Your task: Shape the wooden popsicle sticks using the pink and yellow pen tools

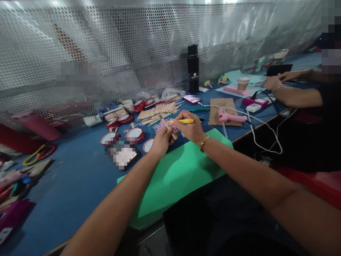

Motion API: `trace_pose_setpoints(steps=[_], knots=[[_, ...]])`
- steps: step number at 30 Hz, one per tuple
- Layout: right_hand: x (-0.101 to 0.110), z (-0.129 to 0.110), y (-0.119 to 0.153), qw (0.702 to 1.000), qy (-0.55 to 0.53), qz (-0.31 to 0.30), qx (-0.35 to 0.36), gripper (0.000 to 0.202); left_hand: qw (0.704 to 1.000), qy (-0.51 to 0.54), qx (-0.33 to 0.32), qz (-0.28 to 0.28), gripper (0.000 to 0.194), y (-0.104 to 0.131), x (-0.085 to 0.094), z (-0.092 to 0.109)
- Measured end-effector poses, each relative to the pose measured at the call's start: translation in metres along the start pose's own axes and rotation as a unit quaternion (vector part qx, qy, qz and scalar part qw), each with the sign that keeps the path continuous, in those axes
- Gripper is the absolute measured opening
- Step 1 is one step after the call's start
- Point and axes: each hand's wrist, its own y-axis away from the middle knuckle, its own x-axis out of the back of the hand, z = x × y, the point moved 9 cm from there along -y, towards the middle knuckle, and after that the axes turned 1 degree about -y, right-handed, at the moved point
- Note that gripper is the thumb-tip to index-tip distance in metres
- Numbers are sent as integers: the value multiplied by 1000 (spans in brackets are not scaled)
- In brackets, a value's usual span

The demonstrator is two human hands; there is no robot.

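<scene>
Wooden stick (164, 123) partly covered by the thumb of the left hand (161, 141). Yellow pen (188, 121) partly hidden by the right hand (190, 128); tip contact with stick too small to tell. Phone (124, 156) screen pixelated. Black bottle (193, 63) small print illegible. Purple box (20, 217) cut by left edge.

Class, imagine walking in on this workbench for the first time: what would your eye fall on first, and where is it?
Probably the bright green sheet at the near table edge, beneath the forearms. Just beyond it, the left hand holds a flat wooden craft stick while the right hand grips a yellow pen-like tool. Farther back, a tall black flask stands before the perforated screen, with a pink glue gun on cardboard to the right.
</scene>
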Motion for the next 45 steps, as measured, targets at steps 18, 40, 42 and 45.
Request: trace_pose_setpoints(steps=[18,40,42,45], knots=[[1,5,0,999,-33,13,-16,4,1000,4,11,1,28,2,0,0],[-2,5,1,997,-53,9,-56,18,1000,-5,10,-9,32,3,0,3],[-4,6,1,997,-51,5,-59,22,1000,-5,8,-8,32,2,0,3],[-6,8,1,997,-48,1,-61,20,1000,-6,10,-8,32,3,-1,4]])
